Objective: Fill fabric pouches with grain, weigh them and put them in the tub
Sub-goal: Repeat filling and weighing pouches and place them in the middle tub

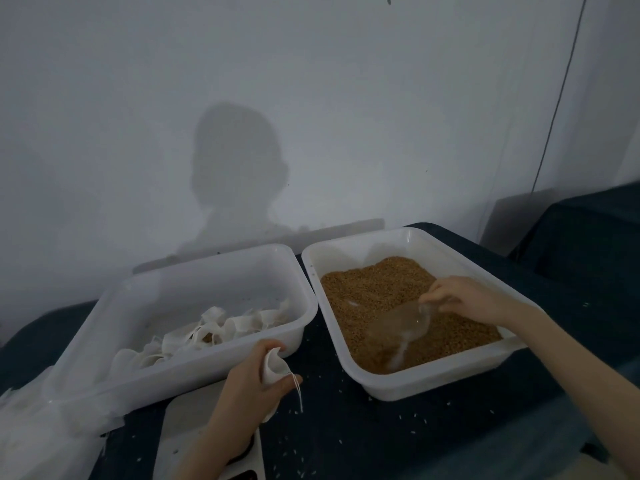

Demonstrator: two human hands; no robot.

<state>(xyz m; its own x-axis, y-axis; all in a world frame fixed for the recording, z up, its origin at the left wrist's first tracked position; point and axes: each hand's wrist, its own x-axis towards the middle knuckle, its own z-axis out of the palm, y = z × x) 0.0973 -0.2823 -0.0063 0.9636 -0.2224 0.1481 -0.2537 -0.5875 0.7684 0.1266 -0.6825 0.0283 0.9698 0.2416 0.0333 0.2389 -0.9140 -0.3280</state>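
Filling step, seen from the head camera; places are given relative to the grain tub (446,384). The dark surface (346,438) is carrying everything and is lying speckled with stray kernels below the tub. To the tub's left, just beside it, a second white tub (114,368) is holding a heap of empty pouches (221,325). Nearer the viewer than that, a white scale (180,427) is lying partly under the left forearm. Inside the grain tub the right hand (467,297) is gripping a clear scoop (401,329) by its handle, the bowl resting low in the grain (374,289). Left of the tub's near corner, the left hand (249,386) is pinching one white pouch (273,367), its drawstring dangling. Judged advice: hold the pouch mouth open over the grain tub, so that spill is falling back in.
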